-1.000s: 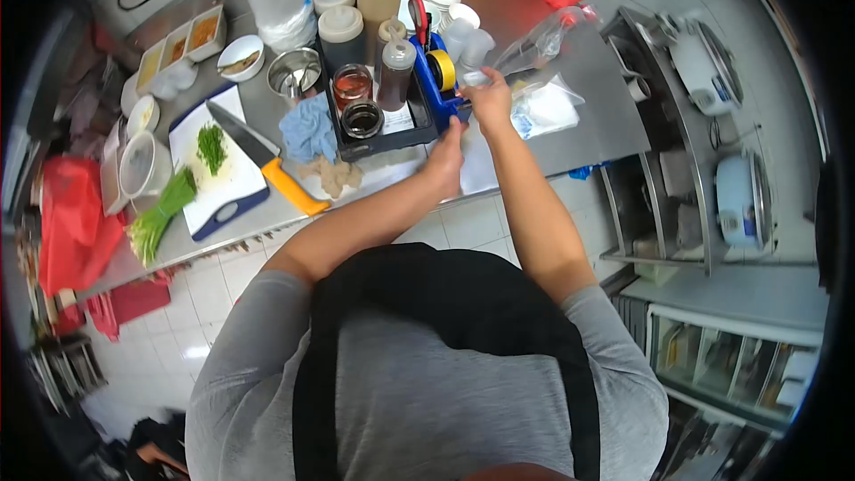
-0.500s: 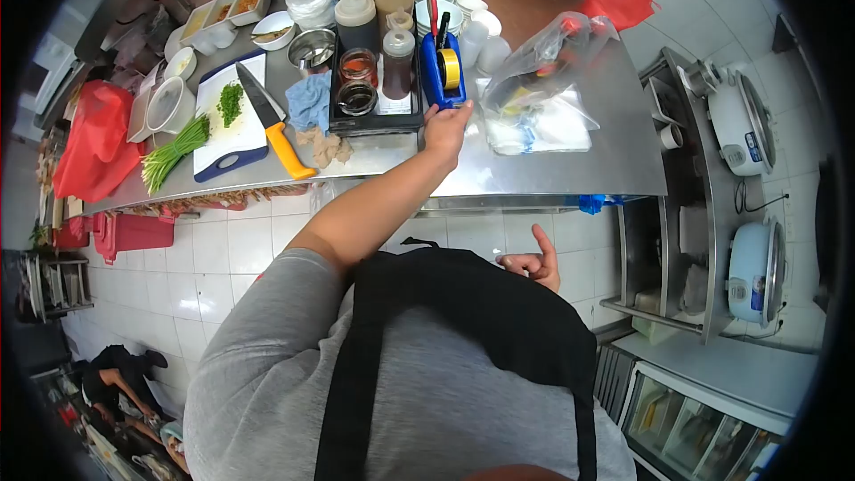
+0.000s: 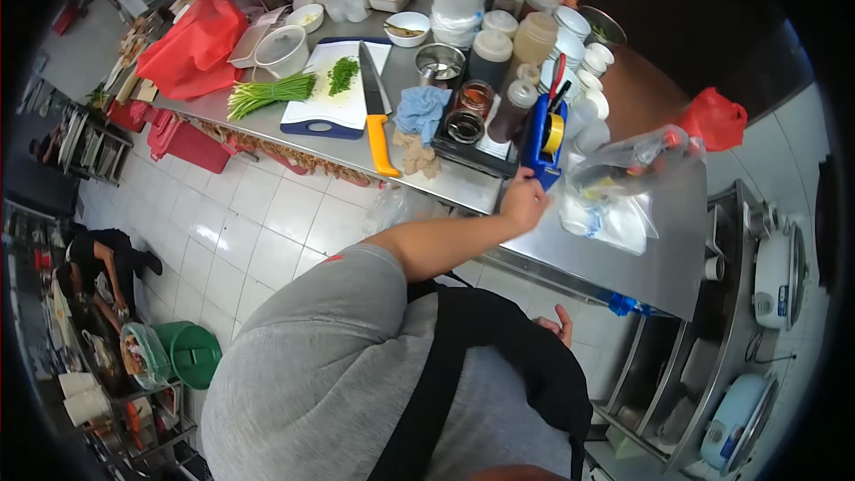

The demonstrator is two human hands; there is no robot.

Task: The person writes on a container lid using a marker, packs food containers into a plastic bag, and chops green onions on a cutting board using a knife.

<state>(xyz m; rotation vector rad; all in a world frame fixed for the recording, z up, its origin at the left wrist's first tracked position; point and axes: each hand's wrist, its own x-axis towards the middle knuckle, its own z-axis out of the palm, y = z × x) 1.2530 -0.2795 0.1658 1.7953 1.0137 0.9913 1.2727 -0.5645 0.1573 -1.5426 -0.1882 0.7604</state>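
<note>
My left hand (image 3: 524, 201) is closed on the near end of a blue tape dispenser (image 3: 537, 150), which bears a roll of yellow tape (image 3: 554, 134) and has a red-handled tool standing in it. My right hand (image 3: 558, 325) hangs below the counter edge with fingers apart, holding nothing; the apron hides part of it. Left of the dispenser, a black tray (image 3: 476, 158) carries jars and sauce bottles. To its right lie clear plastic bags (image 3: 614, 214) on the steel counter (image 3: 672, 258).
Farther left are a yellow-handled knife (image 3: 381, 144) on a white cutting board (image 3: 322, 116), chopped greens, a green bunch (image 3: 267, 93) and a blue cloth (image 3: 422, 113). Stacked bowls stand behind the dispenser. Steel shelves (image 3: 686, 365) are at the right. Another person (image 3: 102, 263) is at far left.
The view has turned, so the counter now slants down to the right and more floor shows at left. My left hand remains at the dispenser; my right hand is now more hidden by the apron.
</note>
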